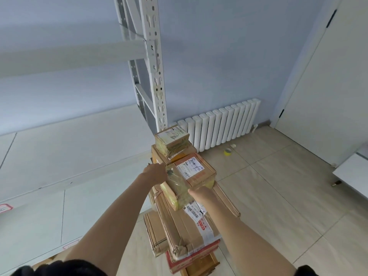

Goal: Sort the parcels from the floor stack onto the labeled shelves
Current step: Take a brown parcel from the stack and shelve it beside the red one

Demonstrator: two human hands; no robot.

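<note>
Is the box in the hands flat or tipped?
Tipped. The taped box slants, one end higher, held between the left hand and right hand above the parcel stack.

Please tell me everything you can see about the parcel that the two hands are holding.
The parcel is a brown cardboard box, flat and oblong, wrapped in clear and yellowish tape. A white shipping label with handwriting lies on its top face. It sits tilted on top of the floor stack. The left hand grips its far left corner, and the right hand holds its near end. A smaller taped box stands just behind it.
</note>
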